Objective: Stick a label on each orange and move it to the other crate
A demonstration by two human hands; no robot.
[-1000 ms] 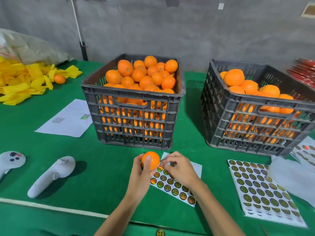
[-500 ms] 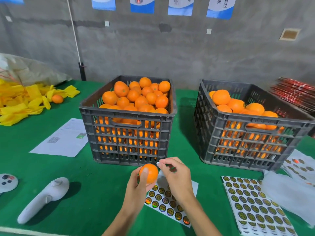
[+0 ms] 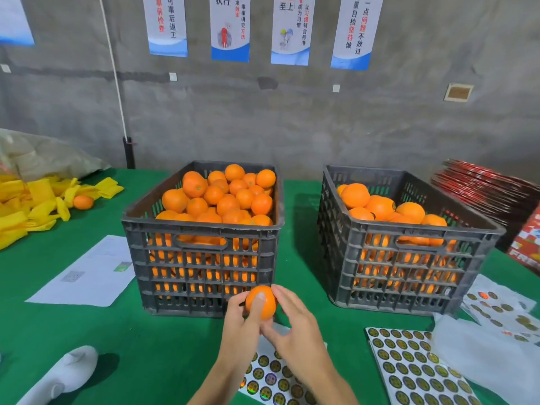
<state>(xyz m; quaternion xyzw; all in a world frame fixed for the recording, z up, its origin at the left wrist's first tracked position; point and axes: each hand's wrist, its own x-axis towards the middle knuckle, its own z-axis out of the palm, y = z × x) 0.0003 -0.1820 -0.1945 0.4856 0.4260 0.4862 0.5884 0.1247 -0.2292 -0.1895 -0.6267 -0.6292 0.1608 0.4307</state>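
Note:
My left hand [image 3: 242,325] holds one orange [image 3: 264,299] just in front of the left crate [image 3: 201,258], thumb laid across its front. My right hand [image 3: 295,325] cups the same orange from the right, fingers curled against its side. The left crate is heaped with oranges; the right crate [image 3: 403,270] holds fewer. Under my hands lies a sheet of round labels [image 3: 274,375]. A second label sheet [image 3: 415,366] lies to the right.
A white controller [image 3: 64,372] lies at the lower left. A printed paper [image 3: 87,273] sits left of the crates. Yellow fruit nets [image 3: 32,206] and a loose orange [image 3: 83,202] are at the far left. Red boxes [image 3: 493,194] and more label sheets [image 3: 496,308] are at the right.
My right hand left the label sheet and came onto the orange. Both hands with the orange rose toward the left crate's front. The camera tilted upward.

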